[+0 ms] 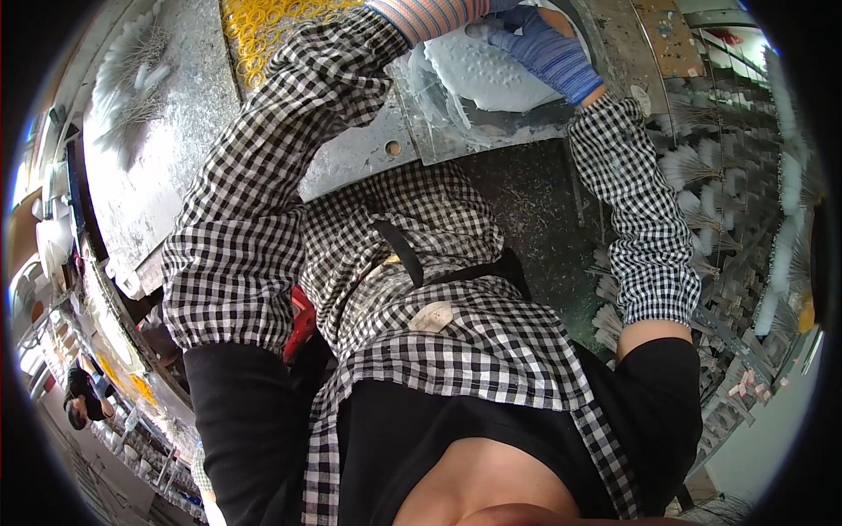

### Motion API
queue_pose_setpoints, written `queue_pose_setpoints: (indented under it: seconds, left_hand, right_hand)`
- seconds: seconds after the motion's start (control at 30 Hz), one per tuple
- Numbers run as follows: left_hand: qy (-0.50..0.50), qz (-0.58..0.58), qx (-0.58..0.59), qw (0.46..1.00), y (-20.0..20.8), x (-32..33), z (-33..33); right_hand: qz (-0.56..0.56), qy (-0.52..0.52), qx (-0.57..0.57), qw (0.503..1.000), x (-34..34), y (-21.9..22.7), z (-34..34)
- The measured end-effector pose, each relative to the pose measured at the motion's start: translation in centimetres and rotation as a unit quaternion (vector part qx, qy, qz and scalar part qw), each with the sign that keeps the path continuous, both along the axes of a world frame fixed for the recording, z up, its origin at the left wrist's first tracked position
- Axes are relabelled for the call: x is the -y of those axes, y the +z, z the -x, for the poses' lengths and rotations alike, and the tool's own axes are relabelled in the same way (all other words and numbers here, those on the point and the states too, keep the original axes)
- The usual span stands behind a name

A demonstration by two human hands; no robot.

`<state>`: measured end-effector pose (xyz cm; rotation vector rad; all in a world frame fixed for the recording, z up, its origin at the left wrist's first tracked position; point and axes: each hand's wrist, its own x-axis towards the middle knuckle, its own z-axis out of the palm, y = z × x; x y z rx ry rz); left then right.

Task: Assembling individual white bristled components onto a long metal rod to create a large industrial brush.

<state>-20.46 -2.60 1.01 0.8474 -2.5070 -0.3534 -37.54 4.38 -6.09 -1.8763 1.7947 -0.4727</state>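
Observation:
My left hand, in a striped orange and blue glove, reaches in along the top edge, where its fingers are cut off or hidden. Close against it is my right hand in a blue striped glove. The right fingers bend together toward the left hand; whatever they hold, if anything, is out of sight. Beneath both hands spreads a thick white paste, bumpy on top and smeared at its edges, on a dark flat plate. Checked sleeves cover both forearms.
Many yellow rings lie left of the paste on the metal tabletop. Pale bristle bundles rest farther left. Racks of bristle tufts stand close on my right. Another person is in the distance at lower left.

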Motion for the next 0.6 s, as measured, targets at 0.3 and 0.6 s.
queue_pose_setpoints:
  seconds: [0.3,0.6]
  left_hand:
    - [-0.176,0.303,0.025,0.936,-0.8,-0.3,0.1]
    - [-0.187,0.225,0.041,0.955,-2.0,0.3,-1.2]
  right_hand:
    - [0.193,0.055,-0.031,0.979,-0.2,-7.8,1.5]
    - [0.087,0.100,-0.023,0.991,1.1,-8.5,0.5]
